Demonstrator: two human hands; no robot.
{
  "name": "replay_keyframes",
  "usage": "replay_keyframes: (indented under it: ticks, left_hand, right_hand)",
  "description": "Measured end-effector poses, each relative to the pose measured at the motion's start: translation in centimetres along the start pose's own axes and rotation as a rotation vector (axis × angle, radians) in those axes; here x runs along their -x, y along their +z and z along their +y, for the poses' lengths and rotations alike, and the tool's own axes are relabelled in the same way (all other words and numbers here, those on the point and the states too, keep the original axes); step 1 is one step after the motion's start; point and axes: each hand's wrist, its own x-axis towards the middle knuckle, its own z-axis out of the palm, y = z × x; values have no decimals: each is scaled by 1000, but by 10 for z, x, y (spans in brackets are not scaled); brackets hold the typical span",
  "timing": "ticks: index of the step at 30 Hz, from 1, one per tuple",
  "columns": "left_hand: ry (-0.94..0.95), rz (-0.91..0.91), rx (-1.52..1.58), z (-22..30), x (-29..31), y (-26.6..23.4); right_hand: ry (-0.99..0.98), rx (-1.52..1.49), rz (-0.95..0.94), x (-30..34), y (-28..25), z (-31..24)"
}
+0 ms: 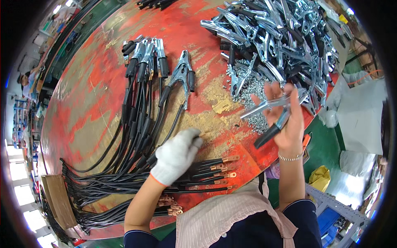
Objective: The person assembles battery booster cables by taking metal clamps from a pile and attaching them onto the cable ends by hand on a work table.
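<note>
My right hand (288, 124), bare with a bracelet at the wrist, holds a metal spring clamp (269, 107) across its palm and fingers. One handle of this clamp wears a black sleeve (268, 136); its far end is blurred. My left hand (177, 156), in a white glove, curls its fingers above the black cables (202, 171); whatever it may hold is hidden. Just beyond the glove lies a single clamp (182, 74) joined to a cable. To its left rests a bundle of clamps on cables (144, 58). Several cables end in copper lugs (229, 159).
A large heap of loose clamps (277, 37) covers the table's far right. Small metal nuts or screws (256, 89) are piled before it. A cardboard piece (59, 201) stands at the left edge of the red, worn table (91, 103). Yellow bag (319, 178) lies beyond the right edge.
</note>
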Motion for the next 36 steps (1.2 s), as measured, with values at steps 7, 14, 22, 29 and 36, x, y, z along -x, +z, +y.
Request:
replay_keyframes:
  ticks: [7, 14, 22, 29, 36]
  left_hand:
    - [-149, -85, 522, -16, -19, -1]
    - [-132, -195, 707, -3, -15, 7]
    - [-158, -302, 564, -8, -9, 7]
    - [66, -220, 697, -14, -6, 9]
    - [-71, -294, 594, -5, -9, 7]
  right_hand:
    - [183, -300, 207, 42, -23, 33]
    - [-9, 212, 126, 48, -10, 60]
    - [-14, 303, -70, 60, 0, 65]
    - [-62, 356, -143, 67, 8, 74]
    - [-109, 371, -139, 68, 10, 73]
